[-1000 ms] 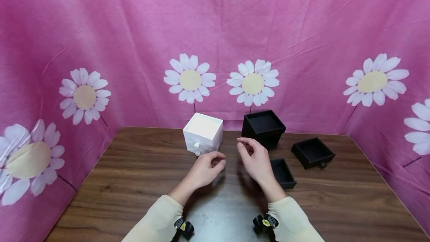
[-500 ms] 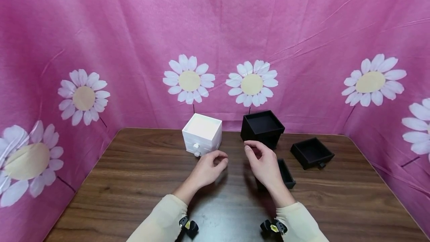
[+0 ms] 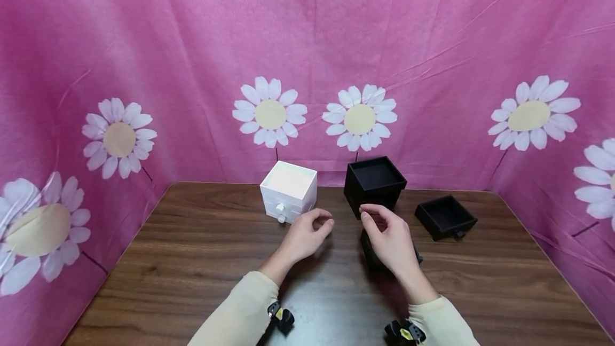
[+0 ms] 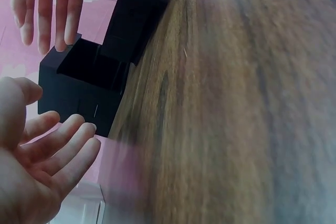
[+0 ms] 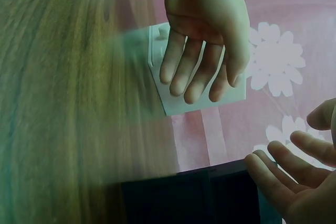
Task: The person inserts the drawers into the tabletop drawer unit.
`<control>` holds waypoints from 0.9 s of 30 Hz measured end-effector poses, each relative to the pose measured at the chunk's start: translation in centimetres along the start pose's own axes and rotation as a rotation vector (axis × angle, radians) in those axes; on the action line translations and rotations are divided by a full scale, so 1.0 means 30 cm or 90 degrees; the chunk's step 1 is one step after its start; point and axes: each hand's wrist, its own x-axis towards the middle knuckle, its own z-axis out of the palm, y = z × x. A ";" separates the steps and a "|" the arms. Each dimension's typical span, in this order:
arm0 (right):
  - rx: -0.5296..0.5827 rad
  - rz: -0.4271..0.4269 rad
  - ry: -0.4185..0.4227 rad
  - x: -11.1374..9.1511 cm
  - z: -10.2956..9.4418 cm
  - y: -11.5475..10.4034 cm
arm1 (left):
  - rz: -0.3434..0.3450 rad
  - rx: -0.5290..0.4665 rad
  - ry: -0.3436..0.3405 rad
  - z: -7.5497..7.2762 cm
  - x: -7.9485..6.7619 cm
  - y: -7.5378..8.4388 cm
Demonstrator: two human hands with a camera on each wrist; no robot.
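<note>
Over the wooden table, my left hand [image 3: 306,233] hovers just right of and nearer me than a white box with small knobs [image 3: 288,194]. Its fingers are relaxed and hold nothing, as the left wrist view of the left hand [image 4: 42,166] confirms. My right hand [image 3: 391,236] hangs above a small black drawer [image 3: 369,252], hiding most of it. Loosely bent, the fingers of the right hand [image 5: 299,174] have nothing between them. Behind that hand stands a black box [image 3: 375,180] with a recessed top.
Another black drawer [image 3: 446,218] lies to the right on the table, its tab toward me. The wooden table [image 3: 192,250] ends at a pink cloth [image 3: 202,41] printed with daisies, which hangs behind and at both sides.
Both hands have drifted to the right. The right hand now covers more of the near black drawer. The boxes and drawers stay where they were.
</note>
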 end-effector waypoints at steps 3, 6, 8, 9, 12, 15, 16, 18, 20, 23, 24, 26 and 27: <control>0.000 -0.004 0.001 -0.006 -0.011 0.008 | -0.004 -0.001 0.005 0.006 0.012 0.006; -0.001 -0.007 0.007 -0.013 -0.020 0.015 | -0.011 0.000 0.009 0.011 0.023 0.010; 0.003 -0.008 0.010 -0.018 -0.026 0.018 | -0.016 -0.002 0.013 0.015 0.029 0.012; 0.006 -0.009 0.009 -0.021 -0.030 0.019 | -0.017 -0.002 0.015 0.017 0.033 0.012; 0.010 -0.010 0.006 -0.029 -0.042 0.022 | -0.018 -0.012 0.019 0.023 0.042 0.017; 0.012 -0.009 0.008 -0.037 -0.059 0.028 | -0.015 -0.018 0.020 0.032 0.052 0.020; 0.012 -0.008 0.010 -0.040 -0.065 0.030 | -0.012 -0.020 0.019 0.035 0.055 0.021; 0.012 -0.008 0.015 -0.045 -0.077 0.035 | -0.010 -0.022 0.017 0.040 0.062 0.020; 0.012 -0.012 0.018 -0.051 -0.088 0.040 | -0.010 -0.020 0.017 0.046 0.069 0.019; 0.009 -0.020 0.018 -0.057 -0.098 0.049 | -0.013 -0.017 0.018 0.053 0.083 0.016; 0.009 -0.021 0.017 -0.060 -0.100 0.051 | -0.014 -0.015 0.018 0.054 0.088 0.016; 0.005 -0.023 0.018 -0.065 -0.105 0.055 | -0.015 -0.012 0.020 0.056 0.099 0.015; 0.003 -0.024 0.019 -0.067 -0.107 0.057 | -0.015 -0.012 0.021 0.058 0.104 0.015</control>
